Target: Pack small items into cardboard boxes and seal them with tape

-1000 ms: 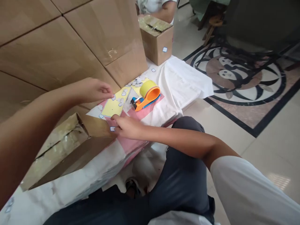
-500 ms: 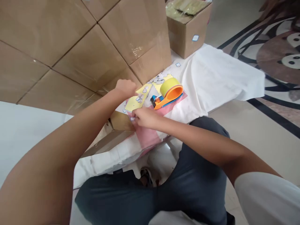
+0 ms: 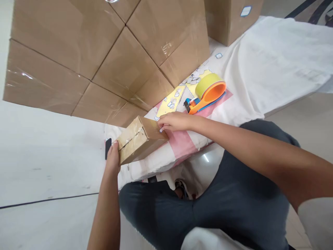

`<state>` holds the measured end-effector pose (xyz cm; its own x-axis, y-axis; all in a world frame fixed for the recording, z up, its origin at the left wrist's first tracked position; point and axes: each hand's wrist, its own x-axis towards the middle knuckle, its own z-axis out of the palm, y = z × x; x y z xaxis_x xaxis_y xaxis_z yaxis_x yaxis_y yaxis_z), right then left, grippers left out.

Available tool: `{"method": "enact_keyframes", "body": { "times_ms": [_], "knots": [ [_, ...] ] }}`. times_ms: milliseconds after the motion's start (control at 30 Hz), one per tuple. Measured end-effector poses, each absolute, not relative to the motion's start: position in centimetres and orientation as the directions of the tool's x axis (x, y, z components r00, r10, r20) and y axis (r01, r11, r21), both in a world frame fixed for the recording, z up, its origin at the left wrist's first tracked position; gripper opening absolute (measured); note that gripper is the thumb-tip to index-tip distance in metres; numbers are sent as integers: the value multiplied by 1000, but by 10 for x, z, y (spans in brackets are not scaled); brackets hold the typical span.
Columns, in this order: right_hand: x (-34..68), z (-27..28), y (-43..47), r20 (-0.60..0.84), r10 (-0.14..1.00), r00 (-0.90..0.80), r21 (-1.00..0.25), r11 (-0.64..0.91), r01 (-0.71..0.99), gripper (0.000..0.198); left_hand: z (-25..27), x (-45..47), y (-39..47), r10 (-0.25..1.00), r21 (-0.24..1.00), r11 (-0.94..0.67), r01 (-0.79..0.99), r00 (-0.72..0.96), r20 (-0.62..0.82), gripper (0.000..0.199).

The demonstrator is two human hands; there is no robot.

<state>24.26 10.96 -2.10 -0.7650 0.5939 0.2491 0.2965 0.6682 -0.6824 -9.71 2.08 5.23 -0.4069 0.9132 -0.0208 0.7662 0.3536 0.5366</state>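
A small cardboard box (image 3: 132, 140) with clear tape along its top seam lies on the cloth in front of me. My left hand (image 3: 113, 157) grips its far left end, thumb on top. By the box's right end is my right hand (image 3: 173, 121), fingers pinched together around a small white sticker (image 3: 161, 130), of which only a corner shows. Just beyond that hand lies a yellow printed sheet (image 3: 170, 102) bearing several white stickers. An orange and blue tape dispenser (image 3: 205, 93) with a yellow-green roll rests to the right.
Stacked cardboard boxes (image 3: 104, 52) stand like a wall behind the work spot. Another box (image 3: 234, 21) with a blue-edged label stands at the back right. White cloth (image 3: 281, 66) covers the surface. A black phone-like object (image 3: 108, 148) lies beyond my left hand.
My left hand has moved from near the yellow sheet to the left end of the small box and now holds it. My right hand stays close to the box's right end. The view has shifted left.
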Motion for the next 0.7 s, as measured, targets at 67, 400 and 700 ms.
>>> {"method": "enact_keyframes", "body": {
  "times_ms": [67, 400, 700],
  "knots": [
    [243, -18, 110, 264, 563, -783, -693, 675, 251, 11, 39, -103, 17, 888, 602, 372, 707, -461, -7, 61],
    [243, -6, 97, 292, 423, -858, -484, 839, 249, 11, 41, -111, 28, 923, 689, 283, 667, -386, -5, 58],
    [240, 1, 80, 259, 357, -897, -436, 872, 222, 13, 41, -110, 27, 936, 695, 254, 672, -351, -3, 58]
  ]
}}
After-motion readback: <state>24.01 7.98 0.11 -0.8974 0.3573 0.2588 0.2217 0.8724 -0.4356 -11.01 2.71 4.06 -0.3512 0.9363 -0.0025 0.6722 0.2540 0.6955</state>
